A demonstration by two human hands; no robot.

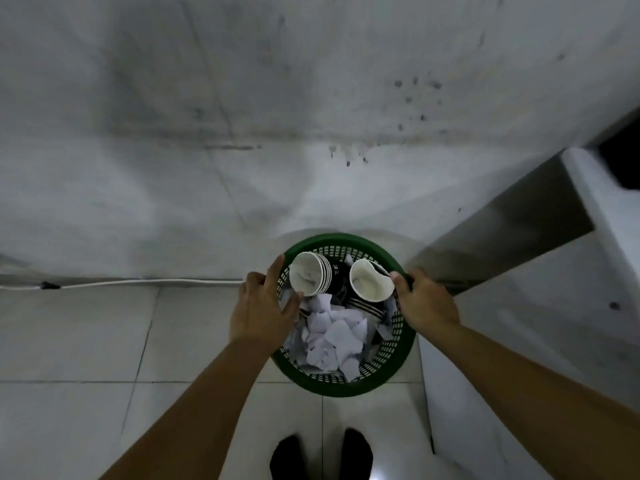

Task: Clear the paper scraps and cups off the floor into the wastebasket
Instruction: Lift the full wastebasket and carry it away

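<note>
Floor (86, 341) at left: bare tiles, only a white cable (138, 282) along the wall, no scraps or cups in sight. Left hand (263, 306) grips the wastebasket (343, 388) rim, fingers outside, thumb inside. Basket sits on the floor by the wall, w/ paper scraps (332, 337) piled in the middle and two cups (310, 273) lying on top at the far side. Right hand (424, 301) curls over the opposite rim, holding it. Task looks approx. done, judging by visible floor; areas outside the view can't be checked. Prob. left: set basket back in place.
</note>
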